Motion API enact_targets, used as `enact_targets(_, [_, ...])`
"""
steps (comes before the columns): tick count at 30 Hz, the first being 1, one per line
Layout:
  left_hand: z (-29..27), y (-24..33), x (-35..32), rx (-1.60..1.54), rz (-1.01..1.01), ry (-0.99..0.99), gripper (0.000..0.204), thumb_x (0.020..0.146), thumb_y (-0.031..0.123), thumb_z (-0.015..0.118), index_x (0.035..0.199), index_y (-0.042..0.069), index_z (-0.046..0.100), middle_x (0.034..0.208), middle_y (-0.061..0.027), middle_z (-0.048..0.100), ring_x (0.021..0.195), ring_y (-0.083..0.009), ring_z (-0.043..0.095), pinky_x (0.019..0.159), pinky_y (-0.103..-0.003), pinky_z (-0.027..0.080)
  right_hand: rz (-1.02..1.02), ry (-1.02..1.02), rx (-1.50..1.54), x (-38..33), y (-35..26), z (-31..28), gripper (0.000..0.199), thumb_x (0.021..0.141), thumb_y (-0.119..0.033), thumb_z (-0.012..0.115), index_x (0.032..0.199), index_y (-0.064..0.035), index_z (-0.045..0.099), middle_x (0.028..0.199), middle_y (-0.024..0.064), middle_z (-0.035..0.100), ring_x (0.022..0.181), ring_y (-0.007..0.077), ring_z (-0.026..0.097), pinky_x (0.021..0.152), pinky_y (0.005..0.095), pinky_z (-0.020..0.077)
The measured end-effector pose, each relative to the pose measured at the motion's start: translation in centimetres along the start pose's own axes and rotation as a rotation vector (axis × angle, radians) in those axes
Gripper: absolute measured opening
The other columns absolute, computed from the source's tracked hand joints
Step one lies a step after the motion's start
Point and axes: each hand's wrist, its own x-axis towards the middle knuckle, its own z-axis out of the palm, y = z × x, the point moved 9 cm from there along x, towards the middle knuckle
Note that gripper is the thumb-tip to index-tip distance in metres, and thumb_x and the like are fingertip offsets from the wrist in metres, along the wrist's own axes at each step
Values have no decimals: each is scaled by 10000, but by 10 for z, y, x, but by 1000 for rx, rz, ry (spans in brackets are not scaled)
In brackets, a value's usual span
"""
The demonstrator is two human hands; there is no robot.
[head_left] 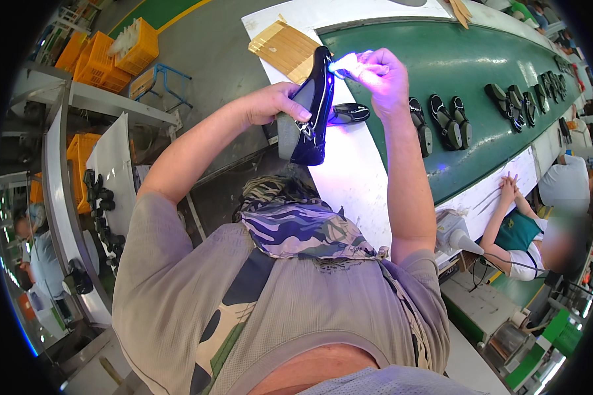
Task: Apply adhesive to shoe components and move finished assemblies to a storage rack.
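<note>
My left hand (277, 104) grips a glossy black shoe (320, 99) with a metal buckle, held up on its side over the table edge, thumb on the upper near the buckle. Beside it, my right hand (385, 76) pinches a small white cloth (349, 64) close to the toe. Bright blue-violet light falls on the cloth and fingers and blurs the cloth's outline; whether it touches the shoe I cannot tell. A second black shoe (350, 114) lies behind the held one, on the white tabletop (349, 171).
Brown cardboard (284, 49) lies at the table's far left. Several black shoes (449, 122) stand on the green belt (389, 39) to the right. A co-worker (520, 237) sits at right, hands clasped. Yellow crates (105, 62) and a blue-framed stool (159, 82) stand far left.
</note>
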Motion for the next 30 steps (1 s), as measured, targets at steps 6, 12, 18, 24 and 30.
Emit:
enact_targets(6, [5,-17,-11,-266,-21,75,448,780,131,731,1177,-23,590,1056,-106,680,961,-215,669,929,-362,511,85,-63,47,-27,18,12,230,730,76,694,794,-80,538,777,-25,551,692,21,488,626,186,438])
enact_targets(12, [13,-32,-23,-403,24,190,464,823,211,702,1199,-24,569,1102,-141,665,994,-255,661,954,-409,501,209,-183,154,-68,10,21,247,734,58,704,781,-91,512,739,-56,512,680,30,483,638,189,438])
enact_targets(18, [29,-58,-37,-522,45,226,429,873,246,657,1203,-15,575,1146,-139,658,1052,-267,644,1000,-437,466,153,-198,86,-101,-19,12,227,714,28,723,792,-49,525,931,81,619,877,123,567,779,269,477])
enact_targets(24, [61,-72,-59,-608,169,232,441,891,256,632,1235,-9,555,1213,-147,630,1135,-284,604,1050,-453,418,108,-226,71,-132,-32,5,223,706,40,710,782,-51,520,956,98,621,881,133,567,772,261,473])
enact_targets(30, [80,-82,-92,-771,322,287,374,942,233,565,1236,4,536,1186,-141,634,1111,-282,617,994,-455,468,114,-159,261,-155,-35,3,221,715,67,704,785,-44,526,949,86,608,845,135,577,752,272,491])
